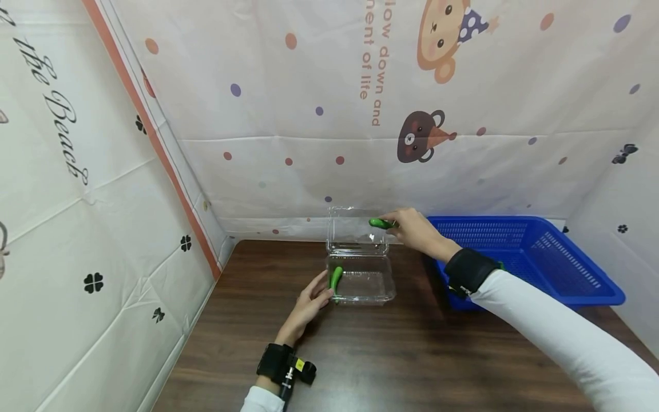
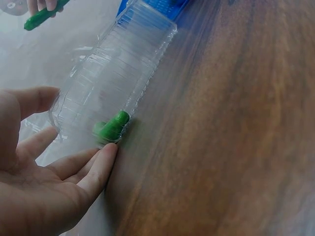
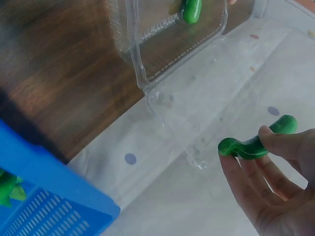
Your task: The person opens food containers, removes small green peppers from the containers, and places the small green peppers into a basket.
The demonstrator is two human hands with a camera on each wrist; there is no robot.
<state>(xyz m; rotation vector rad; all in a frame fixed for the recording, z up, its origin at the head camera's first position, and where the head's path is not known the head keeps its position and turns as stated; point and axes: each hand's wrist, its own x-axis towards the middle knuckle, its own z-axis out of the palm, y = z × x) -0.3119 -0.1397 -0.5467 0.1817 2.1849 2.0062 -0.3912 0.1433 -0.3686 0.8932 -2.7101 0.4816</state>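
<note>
A clear plastic clamshell box (image 1: 368, 286) stands on the table with its lid (image 1: 350, 229) raised at the back. One slim green vegetable (image 1: 337, 277), glossy like a small cucumber, lies at the left end inside it. My left hand (image 1: 307, 306) touches that end, its fingers spread and fairly straight against the wall in the left wrist view. Above the hinge side, my right hand (image 1: 414, 229) pinches a second, curved green vegetable (image 3: 256, 146) between thumb and fingertips. It is in front of the upright lid in the head view, apart from the vegetable in the box.
A blue plastic basket (image 1: 592, 294) with slotted walls stands at the right, partly behind my right forearm. Something green and leafy (image 3: 10, 187) shows inside it. The dark wood table (image 1: 370, 355) meets a printed cloth backdrop (image 1: 278, 189) behind the box.
</note>
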